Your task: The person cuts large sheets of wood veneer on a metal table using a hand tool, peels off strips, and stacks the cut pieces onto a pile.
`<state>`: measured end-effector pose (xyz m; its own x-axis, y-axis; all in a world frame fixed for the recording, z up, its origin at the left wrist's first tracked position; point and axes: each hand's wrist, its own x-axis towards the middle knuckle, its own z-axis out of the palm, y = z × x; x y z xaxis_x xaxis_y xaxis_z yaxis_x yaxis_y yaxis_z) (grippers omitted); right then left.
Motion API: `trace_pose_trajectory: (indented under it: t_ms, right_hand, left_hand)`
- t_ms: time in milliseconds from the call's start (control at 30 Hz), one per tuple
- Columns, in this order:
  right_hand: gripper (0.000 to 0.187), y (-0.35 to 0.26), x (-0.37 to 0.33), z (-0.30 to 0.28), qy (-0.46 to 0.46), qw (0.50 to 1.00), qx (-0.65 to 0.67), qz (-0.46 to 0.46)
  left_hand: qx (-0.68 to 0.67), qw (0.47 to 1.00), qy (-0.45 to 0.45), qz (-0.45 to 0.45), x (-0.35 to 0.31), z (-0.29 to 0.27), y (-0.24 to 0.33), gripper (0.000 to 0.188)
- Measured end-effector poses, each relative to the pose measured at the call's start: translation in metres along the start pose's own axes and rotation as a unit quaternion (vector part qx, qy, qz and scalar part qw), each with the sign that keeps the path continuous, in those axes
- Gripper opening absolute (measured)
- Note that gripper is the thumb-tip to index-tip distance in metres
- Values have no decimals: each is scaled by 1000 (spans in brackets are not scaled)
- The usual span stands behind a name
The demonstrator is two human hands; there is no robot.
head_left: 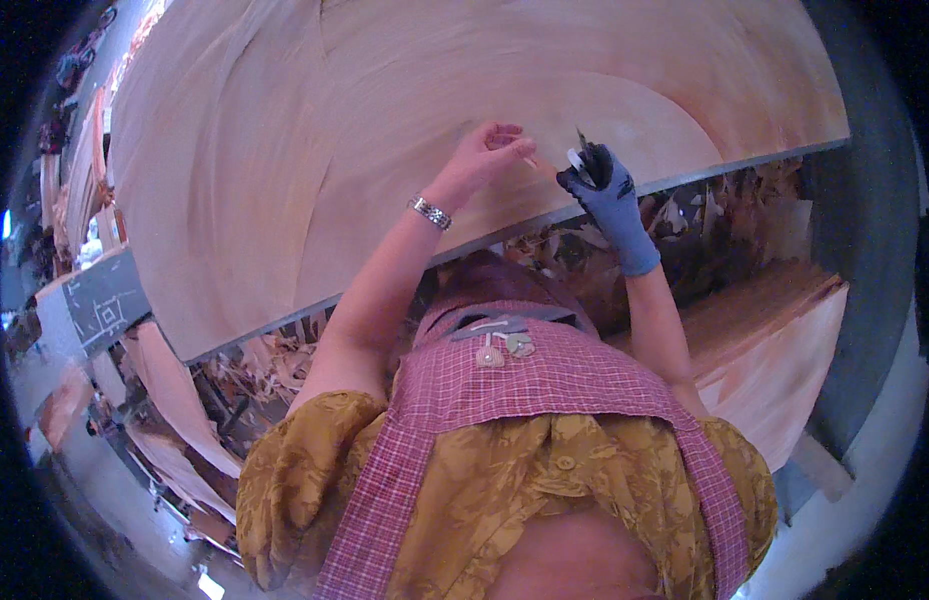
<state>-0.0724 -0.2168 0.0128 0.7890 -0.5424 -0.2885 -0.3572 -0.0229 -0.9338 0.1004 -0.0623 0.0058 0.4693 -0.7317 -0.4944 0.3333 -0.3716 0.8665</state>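
A broad, pale wood veneer sheet [404,80] with curved grain lies before me. Above it my bare left hand [489,155] has its fingers closed in a pinch, with a metal-banded bracelet or watch [430,212] at the wrist. A thin orange-tan strip [537,162] extends from those fingertips toward the other hand. Near the sheet's front edge my right hand [602,185], in a blue-grey glove with black fingers, is closed around a small knife-like tool [578,158] with a white part and a dark pointed tip. Its exact kind is unclear.
Torn veneer scraps [274,365] fill the space below the sheet's front edge. More veneer [774,350] is stacked at the lower right, and loose sheets [174,390] lie at the left beside a grey board with chalk-like marks [104,310].
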Motion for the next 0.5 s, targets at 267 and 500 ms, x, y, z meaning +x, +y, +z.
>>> trace_pose_trajectory:
  t_ms: [267, 500]
  right_hand:
    - [47, 2, 22, 3, -71, 997, -36, -2]
    - [37, 0, 20, 7, -68, 998, -7, 6]
  left_hand:
    - [42, 996, -72, 32, 13, -6, -21, 43]
    - [26, 997, -64, 35, -4, -17, -20, 38]
